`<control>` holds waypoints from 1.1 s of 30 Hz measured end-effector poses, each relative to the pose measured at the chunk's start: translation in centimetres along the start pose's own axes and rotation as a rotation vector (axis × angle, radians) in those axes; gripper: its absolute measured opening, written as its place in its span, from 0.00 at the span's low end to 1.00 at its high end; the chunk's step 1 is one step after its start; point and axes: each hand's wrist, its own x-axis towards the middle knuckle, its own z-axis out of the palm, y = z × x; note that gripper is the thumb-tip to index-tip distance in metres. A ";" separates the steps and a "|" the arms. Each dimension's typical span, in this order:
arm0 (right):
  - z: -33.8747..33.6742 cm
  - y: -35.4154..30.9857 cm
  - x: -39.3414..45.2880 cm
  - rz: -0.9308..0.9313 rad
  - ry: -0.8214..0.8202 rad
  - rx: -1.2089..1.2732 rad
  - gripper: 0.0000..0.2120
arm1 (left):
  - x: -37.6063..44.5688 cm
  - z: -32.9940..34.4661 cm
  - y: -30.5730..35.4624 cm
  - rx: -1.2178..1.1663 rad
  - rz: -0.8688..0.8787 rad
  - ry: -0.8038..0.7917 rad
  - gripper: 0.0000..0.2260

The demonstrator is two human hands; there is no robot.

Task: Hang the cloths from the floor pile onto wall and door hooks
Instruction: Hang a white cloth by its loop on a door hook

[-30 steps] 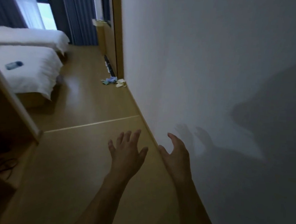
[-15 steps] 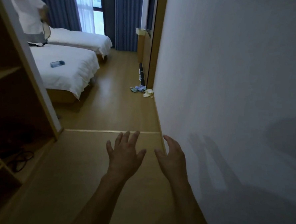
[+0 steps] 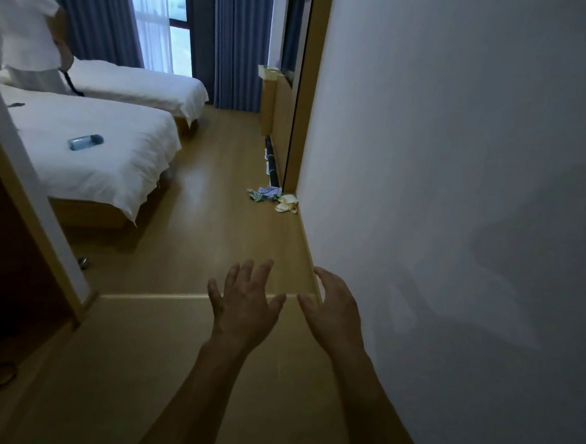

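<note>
My left hand (image 3: 245, 304) is held out in front of me, back of the hand up, fingers spread and straight, holding nothing. My right hand (image 3: 335, 313) is beside it, just apart, fingers extended and loosely fanned, also holding nothing; it sits close to the white wall (image 3: 460, 163) on the right, at the skirting line. Both forearms reach up from the near edge of the view. Shadows of both hands fall on that wall.

Beneath the hands is the wooden floor (image 3: 197, 243), crossed by a pale threshold strip (image 3: 153, 295) running left to right just under my fingers.

The pile of cloths (image 3: 272, 198) lies on the floor well beyond my hands, far along the same wall, at the foot of a wooden frame (image 3: 308, 85). It shows a blue-and-white striped piece, a greenish piece to its left and a pale yellow piece nearest the wall. The pieces touch one another.

To the left stands a bed with white bedding (image 3: 93, 154); a blue bottle (image 3: 85, 141) lies on its cover. A second white bed (image 3: 145, 87) stands farther off, beyond it. A person in a white top (image 3: 25, 34) is at the far left edge, partly cut off. Blue curtains (image 3: 237, 40) flank a bright window (image 3: 167, 18) at the far end. A dark open wooden unit (image 3: 2, 290) fills the near left, with a dark cable on the floor at its foot.
</note>
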 end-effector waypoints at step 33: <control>15.0 -7.0 55.2 -0.213 -0.105 0.048 0.29 | 52.9 2.5 -5.5 0.147 -0.149 0.042 0.28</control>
